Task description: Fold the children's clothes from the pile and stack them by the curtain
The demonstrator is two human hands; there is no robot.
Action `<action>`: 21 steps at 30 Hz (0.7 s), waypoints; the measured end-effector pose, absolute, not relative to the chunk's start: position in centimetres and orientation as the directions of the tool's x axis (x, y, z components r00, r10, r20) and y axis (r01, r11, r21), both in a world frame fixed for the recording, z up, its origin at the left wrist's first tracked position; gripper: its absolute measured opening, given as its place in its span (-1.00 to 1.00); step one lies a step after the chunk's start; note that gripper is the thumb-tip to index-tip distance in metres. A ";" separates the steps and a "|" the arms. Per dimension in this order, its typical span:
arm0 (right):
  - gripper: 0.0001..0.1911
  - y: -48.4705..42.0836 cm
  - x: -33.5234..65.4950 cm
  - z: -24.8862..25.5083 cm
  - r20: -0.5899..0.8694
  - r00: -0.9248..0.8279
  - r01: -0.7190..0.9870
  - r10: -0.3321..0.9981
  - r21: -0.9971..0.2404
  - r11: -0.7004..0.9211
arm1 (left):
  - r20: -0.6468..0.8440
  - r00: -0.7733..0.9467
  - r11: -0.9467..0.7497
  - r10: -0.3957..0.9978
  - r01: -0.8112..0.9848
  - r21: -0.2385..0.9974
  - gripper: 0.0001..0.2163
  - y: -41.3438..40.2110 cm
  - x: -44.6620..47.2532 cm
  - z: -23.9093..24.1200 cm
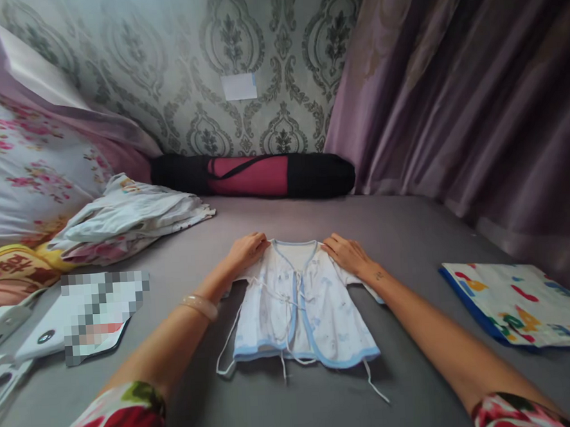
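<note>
A small white baby shirt (266,305) with light-blue trim and thin white ties lies front side up on the grey bed sheet (297,412). Its neckline points away from me, and the ties trail past the hem. My left hand (249,251) is closed on the shirt's left shoulder, fingertips at the edge of the collar. At the opposite shoulder, my right hand (348,253) pinches the cloth in the same way. Both forearms lie partly over the short sleeves and hide some of them.
On the right lies a folded cloth with colourful prints (536,301). To the left are a partly blurred white object (41,335), a power strip (4,324) and piled clothes (135,213). A black and pink roll bag (254,177) rests against the wall, beside purple curtains (404,103).
</note>
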State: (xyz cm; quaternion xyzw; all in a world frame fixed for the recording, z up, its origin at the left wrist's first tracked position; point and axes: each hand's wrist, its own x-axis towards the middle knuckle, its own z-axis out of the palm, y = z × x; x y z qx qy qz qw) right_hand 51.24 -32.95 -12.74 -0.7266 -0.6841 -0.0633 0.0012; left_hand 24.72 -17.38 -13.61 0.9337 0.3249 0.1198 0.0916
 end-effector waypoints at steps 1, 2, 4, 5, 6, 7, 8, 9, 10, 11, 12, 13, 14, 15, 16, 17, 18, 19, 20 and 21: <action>-0.62 -32.4 51.5 -12.9 0.088 0.055 0.994 0.995 0.088 -0.063 | 0.158 0.760 -0.771 0.630 0.588 0.244 -0.69 -16.9 25.0 -13.6; -0.61 -31.8 51.8 -13.0 0.085 0.052 0.994 0.995 0.088 -0.059 | 0.153 0.760 -0.769 0.632 0.592 0.239 -0.69 -16.4 25.4 -13.7; -0.61 -30.8 52.3 -13.2 0.081 0.047 0.995 0.996 0.083 -0.054 | 0.142 0.758 -0.766 0.637 0.601 0.231 -0.70 -15.4 26.0 -13.7; -0.61 -30.3 52.6 -13.2 0.079 0.048 0.995 0.996 0.081 -0.054 | 0.136 0.757 -0.764 0.639 0.604 0.225 -0.70 -14.9 26.4 -13.7; -0.61 -29.8 52.8 -13.3 0.076 0.050 0.995 0.996 0.080 -0.057 | 0.132 0.757 -0.763 0.640 0.608 0.218 -0.70 -14.4 26.7 -13.6; -0.61 -29.3 53.1 -13.3 0.074 0.053 0.995 0.996 0.081 -0.059 | 0.128 0.757 -0.763 0.641 0.611 0.211 -0.69 -14.0 27.0 -13.5; -0.61 -28.8 53.4 -13.3 0.074 0.055 0.994 0.996 0.085 -0.061 | 0.121 0.758 -0.764 0.641 0.613 0.204 -0.69 -13.6 27.3 -13.4; -0.61 -28.4 53.6 -13.3 0.074 0.053 0.994 0.996 0.091 -0.059 | 0.113 0.758 -0.762 0.642 0.617 0.197 -0.68 -13.3 27.7 -13.3; -0.61 -27.9 53.9 -13.3 0.074 0.048 0.994 0.996 0.098 -0.055 | 0.104 0.756 -0.759 0.646 0.622 0.193 -0.68 -12.9 28.0 -13.2; -0.61 -27.4 54.2 -13.3 0.074 0.042 0.993 0.996 0.107 -0.050 | 0.095 0.754 -0.756 0.650 0.627 0.188 -0.68 -12.5 28.2 -13.1; -0.61 -27.0 54.4 -13.3 0.074 0.039 0.992 0.996 0.116 -0.048 | 0.090 0.750 -0.751 0.655 0.634 0.183 -0.68 -12.2 28.5 -13.1; -0.61 -26.5 54.6 -13.2 0.072 0.041 0.991 0.997 0.124 -0.050 | 0.088 0.745 -0.746 0.661 0.641 0.178 -0.69 -11.9 28.7 -13.0; -0.62 -26.1 54.7 -13.2 0.070 0.047 0.990 0.996 0.130 -0.056 | 0.093 0.739 -0.742 0.667 0.648 0.172 -0.69 -11.6 28.9 -13.0; -0.62 -25.7 54.8 -13.2 0.068 0.056 0.989 0.996 0.131 -0.065 | 0.102 0.733 -0.738 0.673 0.654 0.168 -0.69 -11.3 29.2 -13.1; -0.62 -25.4 54.9 -13.2 0.065 0.068 0.989 0.996 0.128 -0.075 | 0.113 0.728 -0.735 0.676 0.657 0.165 -0.70 -11.1 29.4 -13.2; -0.63 -25.1 54.9 -13.3 0.059 0.081 0.990 0.995 0.115 -0.087 | 0.123 0.723 -0.732 0.680 0.661 0.165 -0.70 -10.9 29.5 -13.3; -0.64 -24.9 54.9 -13.4 0.052 0.097 0.991 0.994 0.088 -0.101 | 0.129 0.716 -0.727 0.686 0.666 0.170 -0.70 -10.8 29.7 -13.5; -0.66 -24.7 55.0 -13.5 0.046 0.112 0.993 0.993 0.041 -0.113 | 0.126 0.702 -0.712 0.701 0.678 0.182 -0.70 -10.7 29.9 -13.6; -0.67 -24.5 55.2 -13.6 0.041 0.137 0.990 0.990 -0.032 -0.136 | 0.114 0.679 -0.686 0.726 0.699 0.204 -0.69 -10.5 30.0 -13.7; -0.68 -24.3 55.6 -13.7 0.028 0.181 0.974 0.983 -0.141 -0.176 | 0.090 0.648 -0.648 0.756 0.724 0.238 -0.66 -10.3 30.0 -13.7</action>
